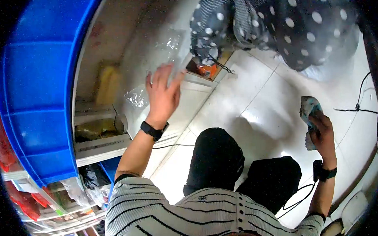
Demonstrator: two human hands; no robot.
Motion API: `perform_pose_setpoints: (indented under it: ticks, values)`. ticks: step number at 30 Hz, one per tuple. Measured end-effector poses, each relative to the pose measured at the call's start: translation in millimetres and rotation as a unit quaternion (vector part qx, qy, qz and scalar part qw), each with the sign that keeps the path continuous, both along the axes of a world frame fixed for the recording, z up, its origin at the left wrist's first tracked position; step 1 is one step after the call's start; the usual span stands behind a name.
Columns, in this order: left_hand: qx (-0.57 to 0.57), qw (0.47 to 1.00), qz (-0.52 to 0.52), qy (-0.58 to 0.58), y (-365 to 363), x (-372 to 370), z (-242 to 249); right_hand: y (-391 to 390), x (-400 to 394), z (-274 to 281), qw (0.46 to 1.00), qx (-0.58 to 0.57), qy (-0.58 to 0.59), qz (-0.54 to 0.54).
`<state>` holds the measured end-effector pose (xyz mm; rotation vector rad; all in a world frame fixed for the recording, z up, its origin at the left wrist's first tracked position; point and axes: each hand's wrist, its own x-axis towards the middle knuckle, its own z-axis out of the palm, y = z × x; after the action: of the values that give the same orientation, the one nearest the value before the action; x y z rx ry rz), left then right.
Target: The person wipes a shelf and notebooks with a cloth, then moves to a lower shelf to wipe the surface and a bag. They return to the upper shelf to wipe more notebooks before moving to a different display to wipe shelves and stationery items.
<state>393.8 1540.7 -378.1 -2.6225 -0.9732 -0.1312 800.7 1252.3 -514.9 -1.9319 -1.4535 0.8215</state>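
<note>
My left hand [162,93], a dark watch on its wrist, reaches up with the fingers stretched and spread. Shiny clear plastic [136,95] shows around it, overlapping the fingertips in this view. My right hand [324,134] is closed around a crumpled grey and teal cloth [309,107], held above the white tiles. A dark band with a small device sits on that wrist.
Grey polka-dot fabric [311,28] bulges at the top right. The shelf unit [99,154] stands to the left beside a large blue plastic panel [38,82]. An orange item [207,70] lies in a low opening, and a black cord [297,203] runs near my knees [218,161].
</note>
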Motion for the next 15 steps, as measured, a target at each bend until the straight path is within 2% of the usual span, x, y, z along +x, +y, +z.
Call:
perform_pose_setpoints:
  ticks: [1,3,4,5,7,11,15]
  values:
    - [0.006,1.000,0.003,-0.006,5,-12,1,4,-2,1,0.999,0.033,-0.029,0.020]
    - [0.004,0.996,0.086,0.023,20,-45,-13,14,-12,14,0.998,0.025,-0.047,0.029]
    - [0.002,0.996,0.088,0.015,26,-61,-18,18,-19,23,0.998,0.015,-0.058,0.033]
    - [-0.032,0.995,0.095,0.011,37,-57,-7,28,-12,36,0.991,0.074,-0.084,0.070]
    - [-0.123,0.988,0.088,-0.042,59,-66,-14,33,-13,44,0.993,0.058,-0.077,0.066]
    - [-0.045,0.991,0.123,0.022,94,-62,-30,28,-9,36,0.995,0.037,-0.070,0.055]
    - [-0.114,0.980,0.165,0.006,125,-62,-54,29,-7,44,0.996,0.033,-0.061,0.058]
